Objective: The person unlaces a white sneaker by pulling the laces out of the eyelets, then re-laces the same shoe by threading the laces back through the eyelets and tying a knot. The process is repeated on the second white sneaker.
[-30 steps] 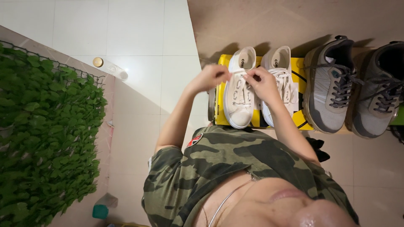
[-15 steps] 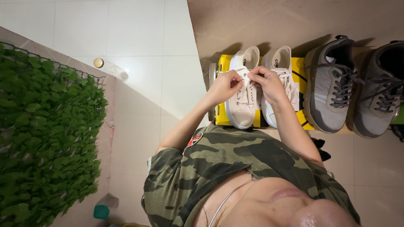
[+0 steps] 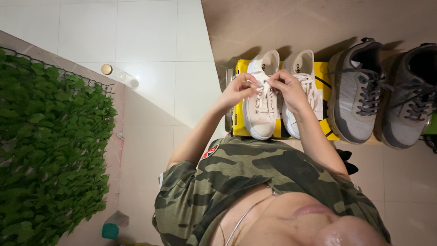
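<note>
Both of my hands meet over the laces of a white canvas sneaker (image 3: 261, 107) standing on a yellow box (image 3: 238, 98). My left hand (image 3: 240, 89) has its fingers drawn together over the shoe's outer edge, pinched on the lace (image 3: 261, 85) near the top eyelets; my right hand (image 3: 287, 89) is likewise closed, thumb and fingertips nipping the lace from the other side, just above the tongue. The sneaker sits at the box's left end, toe toward me, heel toward the wall. Its white twin (image 3: 305, 86) stands just beside it, partly behind my right wrist. Further right, a pair of grey running shoes (image 3: 357, 93) with dark laces rests at the same height. To the left, on the pale tiled floor (image 3: 150, 54), a clear bottle with a gold cap (image 3: 119, 74) lies beside a panel of green artificial leaves (image 3: 50, 146).
</note>
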